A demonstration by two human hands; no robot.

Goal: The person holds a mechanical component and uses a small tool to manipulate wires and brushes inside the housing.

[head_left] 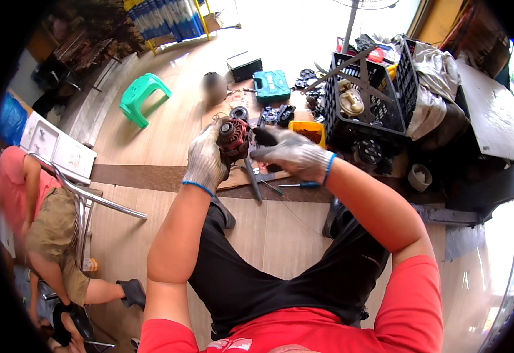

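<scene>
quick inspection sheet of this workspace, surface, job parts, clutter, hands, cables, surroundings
surface: tiled floor with a dark strip across it; the person sits over it.
job's things: round red and dark motor part, held up between both hands; a dark piece is in the right hand.
clutter: screwdriver and long tool on the floor, yellow tray, teal tool case, black crate full of parts.
grippers: left hand gloved, gripping the motor part; right hand gloved, closed on the dark piece.
cables: nothing seen.
surroundings: green stool; another person sits on the left.
</scene>
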